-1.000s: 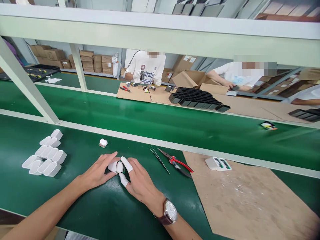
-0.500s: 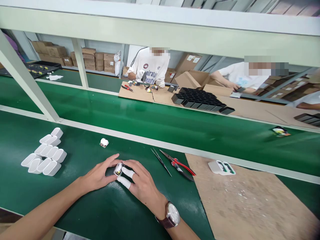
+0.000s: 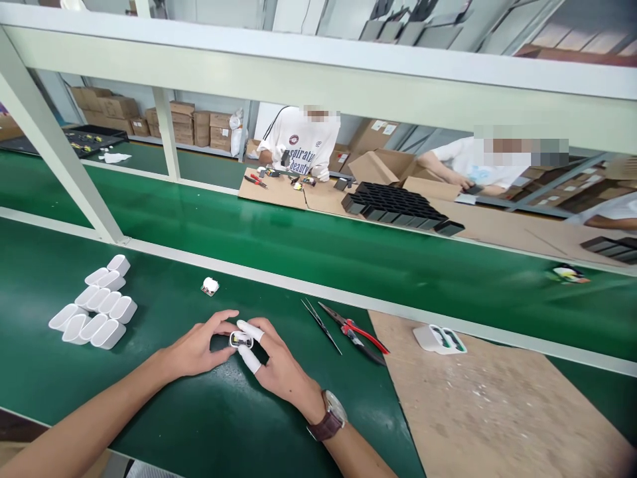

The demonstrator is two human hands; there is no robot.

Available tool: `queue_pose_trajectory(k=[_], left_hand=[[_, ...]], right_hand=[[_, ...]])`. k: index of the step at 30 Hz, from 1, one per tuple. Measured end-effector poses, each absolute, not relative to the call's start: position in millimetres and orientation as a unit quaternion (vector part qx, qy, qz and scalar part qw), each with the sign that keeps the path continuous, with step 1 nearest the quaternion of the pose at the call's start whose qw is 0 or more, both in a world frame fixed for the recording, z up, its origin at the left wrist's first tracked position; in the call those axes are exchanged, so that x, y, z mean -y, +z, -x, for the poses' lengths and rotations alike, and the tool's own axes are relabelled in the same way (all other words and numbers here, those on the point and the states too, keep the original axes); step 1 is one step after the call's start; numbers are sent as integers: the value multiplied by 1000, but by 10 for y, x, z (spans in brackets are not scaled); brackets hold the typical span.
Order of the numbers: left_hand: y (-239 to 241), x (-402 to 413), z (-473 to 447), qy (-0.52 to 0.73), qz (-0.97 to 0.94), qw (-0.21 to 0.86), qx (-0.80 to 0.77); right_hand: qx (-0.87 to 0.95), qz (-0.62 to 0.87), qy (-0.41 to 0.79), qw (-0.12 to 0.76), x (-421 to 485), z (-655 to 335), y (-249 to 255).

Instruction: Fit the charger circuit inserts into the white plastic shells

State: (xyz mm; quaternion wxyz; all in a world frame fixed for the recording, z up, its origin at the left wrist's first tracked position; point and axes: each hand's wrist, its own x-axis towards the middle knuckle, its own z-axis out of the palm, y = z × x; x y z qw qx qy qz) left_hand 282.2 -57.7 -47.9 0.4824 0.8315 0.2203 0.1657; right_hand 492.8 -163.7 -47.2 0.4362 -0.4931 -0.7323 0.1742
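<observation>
Between my two hands is a small white oval housing [image 3: 241,340], its open end facing up, with a circuit board and a yellow part showing inside. My left hand [image 3: 203,345] grips it from the left between thumb and fingers. My right hand [image 3: 279,355], with white finger cots on two fingers and a watch at the wrist, holds it from the right. A small circuit board with a white top [image 3: 210,286] lies beyond my left hand. Several white oval housings [image 3: 94,302] stand grouped at the left.
Tweezers [image 3: 322,325] and red-and-black pliers [image 3: 353,332] lie right of my hands. Two white housings [image 3: 440,339] rest on a cardboard sheet [image 3: 478,405]. Past the green conveyor belt [image 3: 279,232], co-workers sit by rows of black cases [image 3: 398,206].
The housing has turned in my hands, and its inside shows more plainly. My right fingers have shifted from over the opening to its right side. A part on the belt has moved slightly right.
</observation>
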Motion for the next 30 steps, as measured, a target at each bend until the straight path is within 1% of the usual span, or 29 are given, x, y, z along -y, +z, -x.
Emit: queue_pose_trajectory(k=[4, 9, 11, 17, 22, 26, 30], left_hand=[[-483, 568, -2834, 148, -831, 480, -241], [-502, 571, -2825, 141, -834, 478, -237], [-508, 576, -2824, 143, -837, 471, -239], [-507, 591, -2829, 150, -840, 460, -243], [-493, 597, -2824, 146, -845, 454, -241], [-476, 597, -2824, 143, -844, 455, -246], [-502, 600, -2823, 143, -847, 449, -247]], right_hand=[[746, 490, 175, 416, 1627, -4912, -452], [799, 481, 67, 355, 1674, -4915, -448], [810, 476, 45, 339, 1681, -4921, -467], [772, 510, 62, 375, 1720, -4938, -547], [789, 505, 31, 348, 1745, -4903, -539], [766, 523, 53, 370, 1722, -4883, -536], [777, 519, 20, 356, 1725, -4873, -496]])
